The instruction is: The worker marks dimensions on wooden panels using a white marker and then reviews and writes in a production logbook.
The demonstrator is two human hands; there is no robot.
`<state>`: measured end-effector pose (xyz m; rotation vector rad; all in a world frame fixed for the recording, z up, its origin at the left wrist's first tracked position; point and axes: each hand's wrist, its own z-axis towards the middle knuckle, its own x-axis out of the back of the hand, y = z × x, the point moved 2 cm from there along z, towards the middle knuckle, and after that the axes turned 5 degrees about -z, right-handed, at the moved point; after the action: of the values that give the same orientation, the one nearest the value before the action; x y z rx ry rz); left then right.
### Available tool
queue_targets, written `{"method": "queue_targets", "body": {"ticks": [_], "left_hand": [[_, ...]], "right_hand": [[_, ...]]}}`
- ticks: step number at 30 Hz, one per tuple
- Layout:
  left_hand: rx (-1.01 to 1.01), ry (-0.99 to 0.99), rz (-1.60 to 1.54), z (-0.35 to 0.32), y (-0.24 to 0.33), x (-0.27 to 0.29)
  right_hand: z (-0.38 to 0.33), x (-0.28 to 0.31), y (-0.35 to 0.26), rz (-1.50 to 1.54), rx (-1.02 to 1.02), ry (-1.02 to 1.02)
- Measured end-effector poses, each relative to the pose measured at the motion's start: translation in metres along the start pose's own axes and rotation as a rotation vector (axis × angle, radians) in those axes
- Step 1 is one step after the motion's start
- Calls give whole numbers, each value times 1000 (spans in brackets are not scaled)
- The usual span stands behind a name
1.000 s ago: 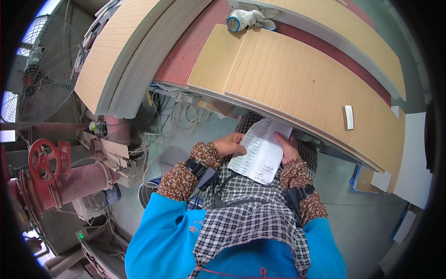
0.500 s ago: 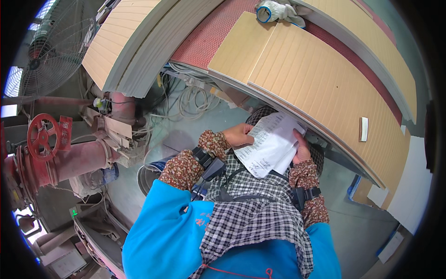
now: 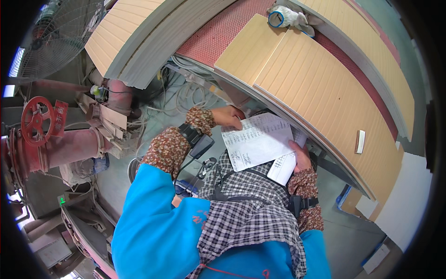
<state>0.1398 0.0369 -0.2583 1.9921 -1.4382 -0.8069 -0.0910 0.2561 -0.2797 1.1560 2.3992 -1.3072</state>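
Observation:
A white sheet of paper (image 3: 258, 144) covered in handwriting lies spread in front of my checked apron (image 3: 246, 190). My left hand (image 3: 227, 117) pinches its upper left corner, fingers closed. On the other side my right hand (image 3: 302, 157) grips the sheet's right edge, thumb on top, together with a second written paper (image 3: 282, 170) that sticks out underneath. Part of that lower paper is covered by the top sheet. Both hands are low, just on my side of the workbench edge.
Grooved wood-coloured panels (image 3: 320, 79) lie on a red-topped bench, with white work gloves (image 3: 289, 17) and a small pale strip (image 3: 360, 142) on them. Stacked panels (image 3: 139, 42) stand at the far left. A red handwheel (image 3: 38, 121), pipes, a fan (image 3: 55, 42) and coiled hoses (image 3: 190, 95) are leftward.
My left hand has moved left, drawing the top sheet out and turning it flatter. The second paper now shows separately beneath it, held at my right hand.

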Motion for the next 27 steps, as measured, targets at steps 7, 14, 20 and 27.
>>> {"method": "queue_targets", "body": {"ticks": [7,14,20,27], "left_hand": [[-60,-49,-930,-33,-58,-34],[-260,-143,-918,-43,-44,-91],[-276,-37,-1131,10,-33,-117],[-277,315,-1145,28,-27,-87]], "right_hand": [[7,23,38,279,-100,144],[13,3,44,278,-122,86],[11,-21,47,208,-91,56],[7,-21,49,123,-69,84]]}}
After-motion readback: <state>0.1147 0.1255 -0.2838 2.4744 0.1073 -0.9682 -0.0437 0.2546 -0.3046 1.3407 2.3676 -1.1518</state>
